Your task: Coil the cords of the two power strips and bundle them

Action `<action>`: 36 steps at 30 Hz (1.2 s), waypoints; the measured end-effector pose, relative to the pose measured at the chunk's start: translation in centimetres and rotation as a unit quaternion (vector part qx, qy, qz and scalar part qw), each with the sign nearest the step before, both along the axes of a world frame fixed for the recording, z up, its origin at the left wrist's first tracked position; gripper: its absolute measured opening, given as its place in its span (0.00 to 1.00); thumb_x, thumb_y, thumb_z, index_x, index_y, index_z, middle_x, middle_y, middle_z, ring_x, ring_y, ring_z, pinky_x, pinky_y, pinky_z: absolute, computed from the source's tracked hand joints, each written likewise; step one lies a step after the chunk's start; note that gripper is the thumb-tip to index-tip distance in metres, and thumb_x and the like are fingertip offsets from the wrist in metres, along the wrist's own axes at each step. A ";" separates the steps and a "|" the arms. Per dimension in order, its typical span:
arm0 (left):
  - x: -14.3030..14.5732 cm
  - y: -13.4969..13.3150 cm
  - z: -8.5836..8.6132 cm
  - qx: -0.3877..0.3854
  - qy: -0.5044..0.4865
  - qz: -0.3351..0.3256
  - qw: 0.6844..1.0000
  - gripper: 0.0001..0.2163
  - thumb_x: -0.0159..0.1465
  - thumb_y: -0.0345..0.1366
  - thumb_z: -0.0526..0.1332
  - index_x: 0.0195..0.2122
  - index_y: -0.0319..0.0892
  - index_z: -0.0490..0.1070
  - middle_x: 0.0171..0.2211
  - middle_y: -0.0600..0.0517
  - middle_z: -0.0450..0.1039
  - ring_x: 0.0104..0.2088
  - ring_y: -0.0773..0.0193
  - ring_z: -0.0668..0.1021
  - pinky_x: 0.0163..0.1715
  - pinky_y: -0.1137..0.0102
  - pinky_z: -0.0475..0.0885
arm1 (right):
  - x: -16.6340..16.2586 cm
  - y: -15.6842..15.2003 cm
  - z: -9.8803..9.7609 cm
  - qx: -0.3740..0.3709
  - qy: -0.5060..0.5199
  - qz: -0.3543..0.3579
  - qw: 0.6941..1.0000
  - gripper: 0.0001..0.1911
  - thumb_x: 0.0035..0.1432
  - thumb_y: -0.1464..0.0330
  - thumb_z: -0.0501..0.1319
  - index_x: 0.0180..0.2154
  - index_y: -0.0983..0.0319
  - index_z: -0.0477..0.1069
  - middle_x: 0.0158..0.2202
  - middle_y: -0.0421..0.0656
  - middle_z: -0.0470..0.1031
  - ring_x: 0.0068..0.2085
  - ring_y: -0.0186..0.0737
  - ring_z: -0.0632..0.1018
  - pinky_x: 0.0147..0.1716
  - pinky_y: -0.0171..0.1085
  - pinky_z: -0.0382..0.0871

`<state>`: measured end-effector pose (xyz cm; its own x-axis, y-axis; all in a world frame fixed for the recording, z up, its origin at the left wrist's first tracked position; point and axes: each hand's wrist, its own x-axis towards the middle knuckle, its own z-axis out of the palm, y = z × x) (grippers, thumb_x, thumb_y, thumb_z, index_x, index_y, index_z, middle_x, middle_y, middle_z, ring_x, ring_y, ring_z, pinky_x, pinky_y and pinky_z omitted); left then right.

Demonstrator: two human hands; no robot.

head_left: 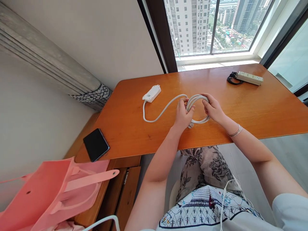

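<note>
- The left hand [184, 113] and the right hand [213, 109] close on opposite sides of the coil [196, 97], so its loops stay together, mid-surface [264, 109].
- The loose cord [150, 122] runs left to the strip [151, 93], which lies flat.
- A phone [96, 144] lies near left, well apart.

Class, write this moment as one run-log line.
left hand: grips coiled white cable | right hand: grips same coil | power strip: flat on table

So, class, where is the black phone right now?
Head view: the black phone lies on the wooden table's near-left corner, beside the pink bag.
</note>
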<state>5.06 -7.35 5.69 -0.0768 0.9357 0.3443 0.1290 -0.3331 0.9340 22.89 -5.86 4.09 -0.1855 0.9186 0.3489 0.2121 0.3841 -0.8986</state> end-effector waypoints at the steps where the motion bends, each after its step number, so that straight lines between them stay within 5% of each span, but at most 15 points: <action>1: 0.0 0.1 -0.2 0.003 0.000 -0.004 1.000 0.16 0.55 0.32 0.73 0.42 0.46 0.70 0.43 0.51 0.73 0.37 0.63 0.73 0.43 0.68 0.69 | 0.0 -0.1 0.2 -0.010 0.009 -0.002 1.000 0.27 0.69 0.46 0.53 0.60 0.56 0.65 0.30 0.38 0.68 0.25 0.36 0.70 0.26 0.38 0.72; 6: -0.3 0.9 -1.3 -0.016 -0.047 -0.036 0.998 0.20 0.55 0.39 0.75 0.46 0.46 0.70 0.50 0.49 0.74 0.37 0.66 0.73 0.44 0.69 0.70 | 0.4 0.2 0.9 -0.020 0.067 -0.008 0.998 0.24 0.65 0.46 0.59 0.53 0.55 0.69 0.27 0.35 0.63 0.23 0.33 0.66 0.21 0.34 0.65; 12: 0.1 1.5 -1.2 -0.101 -0.198 -0.047 0.974 0.15 0.61 0.40 0.71 0.47 0.46 0.73 0.56 0.48 0.73 0.39 0.66 0.78 0.44 0.70 0.71 | 2.9 1.2 2.2 0.077 0.094 -0.087 0.989 0.09 0.54 0.63 0.66 0.38 0.56 0.71 0.34 0.39 0.72 0.36 0.39 0.73 0.37 0.40 0.73; 18: -1.3 2.1 1.1 -0.098 -0.404 0.058 0.908 0.07 0.69 0.41 0.64 0.38 0.44 0.70 0.40 0.51 0.79 0.33 0.70 0.78 0.37 0.74 0.70 | 7.5 0.6 3.4 0.169 -0.083 -0.060 0.980 0.02 0.55 0.68 0.63 0.30 0.57 0.71 0.42 0.45 0.77 0.48 0.46 0.78 0.52 0.47 0.73; 21: -2.7 2.1 2.0 -0.142 -0.477 0.080 0.864 0.13 0.74 0.41 0.55 0.34 0.42 0.70 0.32 0.51 0.78 0.31 0.69 0.79 0.37 0.73 0.71 | 11.6 -0.6 3.6 0.183 -0.249 -0.054 0.950 0.09 0.56 0.73 0.58 0.24 0.57 0.69 0.42 0.46 0.80 0.46 0.47 0.79 0.51 0.49 0.72; 24: -3.6 1.2 2.0 -0.219 -0.496 0.054 0.839 0.18 0.76 0.44 0.50 0.33 0.42 0.71 0.34 0.49 0.80 0.35 0.66 0.82 0.38 0.72 0.73 | 15.7 -1.9 3.5 0.159 -0.362 -0.127 0.910 0.12 0.55 0.74 0.57 0.21 0.58 0.67 0.38 0.47 0.80 0.43 0.49 0.80 0.48 0.50 0.73; 26: -3.5 0.3 1.8 -0.254 -0.485 0.027 0.836 0.20 0.76 0.46 0.48 0.34 0.42 0.73 0.40 0.47 0.81 0.39 0.64 0.83 0.40 0.71 0.73 | 16.9 -2.7 3.3 0.126 -0.359 -0.167 0.910 0.11 0.57 0.72 0.57 0.24 0.58 0.71 0.39 0.47 0.81 0.44 0.49 0.80 0.48 0.50 0.74; 29: -2.4 -0.9 1.7 -0.273 -0.463 -0.023 0.843 0.23 0.76 0.47 0.45 0.37 0.41 0.76 0.51 0.44 0.81 0.49 0.61 0.83 0.44 0.70 0.74 | 15.4 -3.3 2.6 0.069 -0.304 -0.175 0.934 0.10 0.63 0.64 0.59 0.39 0.58 0.78 0.47 0.49 0.80 0.50 0.51 0.80 0.50 0.50 0.75; 32: -1.2 -1.6 2.1 -0.287 -0.455 -0.063 0.841 0.24 0.75 0.47 0.45 0.38 0.41 0.77 0.54 0.43 0.80 0.55 0.57 0.81 0.47 0.67 0.75 | 11.4 -3.0 1.5 -0.019 -0.283 -0.141 0.949 0.21 0.62 0.56 0.63 0.53 0.60 0.75 0.55 0.52 0.77 0.53 0.52 0.79 0.51 0.50 0.76; 36: -1.3 -1.7 2.6 -0.303 -0.464 -0.073 0.829 0.24 0.75 0.45 0.45 0.35 0.39 0.78 0.50 0.41 0.82 0.54 0.56 0.82 0.47 0.67 0.76 | 7.7 -1.6 0.5 -0.018 -0.362 -0.114 0.925 0.11 0.59 0.67 0.62 0.44 0.60 0.77 0.46 0.51 0.80 0.49 0.52 0.79 0.52 0.49 0.74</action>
<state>3.71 -9.05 8.34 0.0833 0.9379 -0.3368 -0.7391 0.2849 0.6104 30.62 -7.45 4.61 -0.1578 0.9713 0.1781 0.8348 0.2276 -0.5013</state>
